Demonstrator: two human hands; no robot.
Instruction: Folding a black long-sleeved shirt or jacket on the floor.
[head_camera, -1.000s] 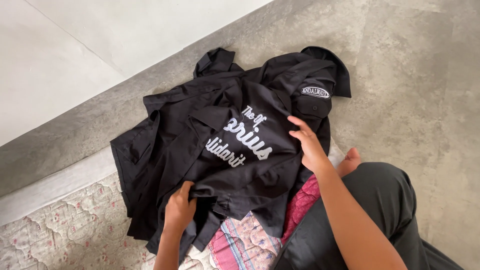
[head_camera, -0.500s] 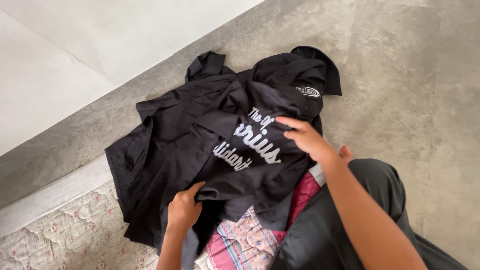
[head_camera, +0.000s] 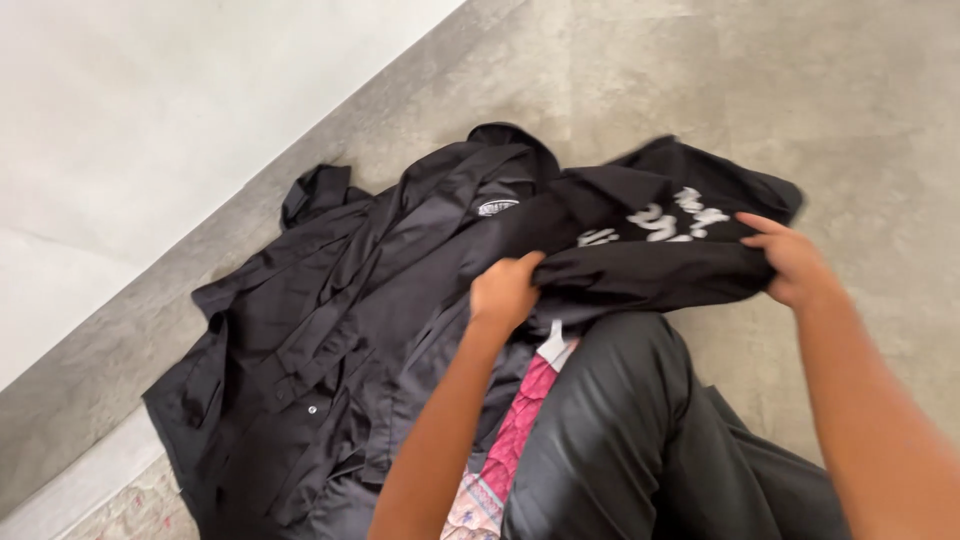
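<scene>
Nearest, below the grip: a knee in dark trousers (head_camera: 610, 420), with a pink patterned cloth (head_camera: 515, 440) beside it. Left hand (head_camera: 505, 292) closed on the near edge of a black garment with white lettering (head_camera: 650, 245); right hand (head_camera: 795, 265) pinching its far end, so the piece hangs stretched between both, lifted off the floor (head_camera: 800, 90). Beyond and left of the grip: a black button shirt (head_camera: 330, 330), spread flat. Step in hand, by appearance: spreading the held piece for folding; squaring its edges seems called for.
</scene>
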